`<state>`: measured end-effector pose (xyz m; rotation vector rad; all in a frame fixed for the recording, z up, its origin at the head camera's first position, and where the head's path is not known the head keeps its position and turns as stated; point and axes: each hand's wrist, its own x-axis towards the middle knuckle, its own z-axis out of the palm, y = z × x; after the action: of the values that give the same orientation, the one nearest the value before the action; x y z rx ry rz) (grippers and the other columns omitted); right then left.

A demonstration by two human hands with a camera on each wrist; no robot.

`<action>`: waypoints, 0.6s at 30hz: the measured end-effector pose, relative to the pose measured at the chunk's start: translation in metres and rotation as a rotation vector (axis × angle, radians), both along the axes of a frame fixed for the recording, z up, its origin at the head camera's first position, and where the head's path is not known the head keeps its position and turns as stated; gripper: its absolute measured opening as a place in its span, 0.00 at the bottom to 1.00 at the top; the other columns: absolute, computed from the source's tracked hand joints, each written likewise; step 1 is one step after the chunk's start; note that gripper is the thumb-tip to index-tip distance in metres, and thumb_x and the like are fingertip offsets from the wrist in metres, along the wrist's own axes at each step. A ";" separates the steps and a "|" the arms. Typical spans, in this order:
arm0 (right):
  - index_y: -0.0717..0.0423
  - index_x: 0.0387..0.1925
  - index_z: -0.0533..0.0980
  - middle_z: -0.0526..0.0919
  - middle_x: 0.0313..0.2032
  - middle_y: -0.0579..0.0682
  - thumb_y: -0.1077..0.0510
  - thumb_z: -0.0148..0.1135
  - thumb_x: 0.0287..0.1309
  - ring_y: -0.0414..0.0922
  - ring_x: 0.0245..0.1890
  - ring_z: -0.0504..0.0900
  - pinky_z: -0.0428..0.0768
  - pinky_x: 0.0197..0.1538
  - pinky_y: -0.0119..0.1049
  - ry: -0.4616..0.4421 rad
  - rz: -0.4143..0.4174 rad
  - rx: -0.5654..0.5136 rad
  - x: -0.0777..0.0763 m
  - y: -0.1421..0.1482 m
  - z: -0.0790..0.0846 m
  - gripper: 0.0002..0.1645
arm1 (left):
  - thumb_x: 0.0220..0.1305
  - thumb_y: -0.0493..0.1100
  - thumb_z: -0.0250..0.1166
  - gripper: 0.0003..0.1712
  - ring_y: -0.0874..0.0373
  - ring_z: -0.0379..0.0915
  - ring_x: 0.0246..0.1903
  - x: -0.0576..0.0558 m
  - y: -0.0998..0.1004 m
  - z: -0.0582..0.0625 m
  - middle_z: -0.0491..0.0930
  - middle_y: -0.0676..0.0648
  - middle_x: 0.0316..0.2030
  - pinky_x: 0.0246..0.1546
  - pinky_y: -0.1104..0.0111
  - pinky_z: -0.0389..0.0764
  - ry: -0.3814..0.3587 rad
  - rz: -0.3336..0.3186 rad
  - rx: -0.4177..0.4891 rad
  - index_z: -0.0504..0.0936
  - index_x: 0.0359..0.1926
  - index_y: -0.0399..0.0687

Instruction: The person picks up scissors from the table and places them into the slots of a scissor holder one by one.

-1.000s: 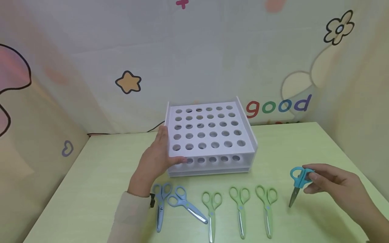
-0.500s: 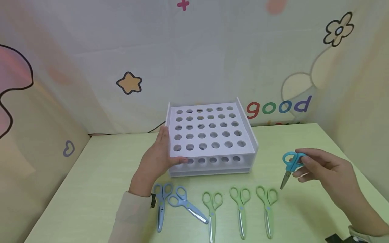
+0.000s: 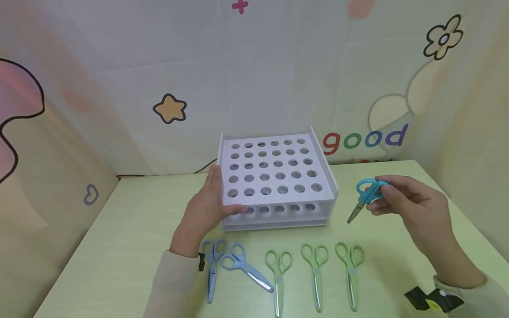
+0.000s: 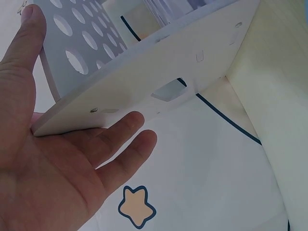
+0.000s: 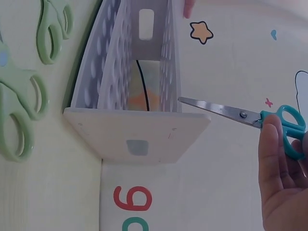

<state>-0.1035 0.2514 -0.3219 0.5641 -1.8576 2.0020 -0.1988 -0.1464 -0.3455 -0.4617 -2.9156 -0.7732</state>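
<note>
A white rack [image 3: 271, 170] with rows of round holes stands on the table. My left hand [image 3: 203, 207] rests at its front left corner, the thumb lying along the front and the other fingers against the side panel. In the left wrist view those fingers [image 4: 120, 137] are mostly straight. Right of the rack, my right hand [image 3: 417, 207] pinches small teal scissors [image 3: 370, 192] by the handle loops, above the table. Their blades [image 5: 221, 109] are closed, tip down and toward the left in the head view. In the right wrist view the tip overlaps the rack's edge.
In front of the rack lie two blue scissors [image 3: 212, 265] on the left and three green scissors [image 3: 316, 274] to their right. A printed cloth backdrop [image 3: 266, 84] stands behind the pale green table [image 3: 119, 247], with cloth at both sides too.
My right hand has moved left and away from me, raising the teal scissors toward the rack's right side. My left hand and the rack have stayed in place.
</note>
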 end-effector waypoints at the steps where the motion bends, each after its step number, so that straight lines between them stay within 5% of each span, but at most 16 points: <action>1: 0.81 0.54 0.73 0.88 0.39 0.58 0.77 0.51 0.69 0.49 0.30 0.88 0.83 0.36 0.41 0.012 0.002 -0.015 -0.002 -0.001 0.001 0.15 | 0.48 0.60 0.81 0.74 0.51 0.73 0.32 0.000 0.000 0.000 0.46 0.43 0.77 0.25 0.65 0.73 -0.003 0.000 -0.003 0.40 0.79 0.39; 11: 0.85 0.53 0.72 0.86 0.40 0.63 0.83 0.48 0.65 0.51 0.31 0.88 0.84 0.38 0.40 0.146 0.084 -0.154 -0.018 -0.019 0.008 0.16 | 0.48 0.60 0.81 0.74 0.51 0.74 0.33 0.002 0.000 0.001 0.49 0.42 0.75 0.27 0.65 0.74 0.007 0.001 -0.009 0.40 0.79 0.39; 18: 0.86 0.51 0.72 0.87 0.40 0.63 0.81 0.52 0.65 0.50 0.31 0.88 0.84 0.38 0.39 0.149 0.019 -0.138 -0.024 -0.032 0.014 0.14 | 0.49 0.60 0.80 0.73 0.51 0.74 0.34 0.002 0.001 0.002 0.51 0.43 0.74 0.28 0.64 0.74 0.002 0.003 -0.001 0.40 0.79 0.41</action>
<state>-0.1279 0.2192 -0.3079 0.6730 -1.6197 2.0216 -0.1964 -0.1457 -0.3439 -0.4572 -2.9142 -0.7700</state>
